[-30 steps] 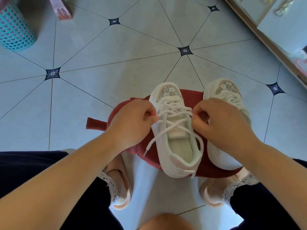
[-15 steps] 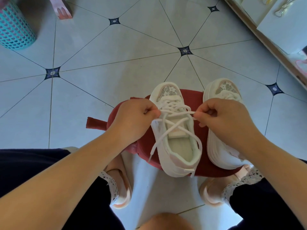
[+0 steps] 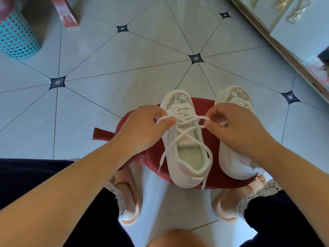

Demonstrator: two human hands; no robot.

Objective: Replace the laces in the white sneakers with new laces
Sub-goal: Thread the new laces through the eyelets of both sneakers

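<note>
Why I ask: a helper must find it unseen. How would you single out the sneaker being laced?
Start at the red stool on the tiled floor, which carries two white sneakers. Take the left sneaker, not the right sneaker. Its lace is pinched by the left hand and right hand, and only its loose lace ends trail over its sides.

red stool [image 3: 203, 106] on tiled floor [image 3: 142, 77] | atop stool: two white sneakers [image 3: 179, 172] side by side | teal basket [image 3: 17, 38] on floor, far left

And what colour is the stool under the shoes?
Dark red stool, seen in the head view.
</note>
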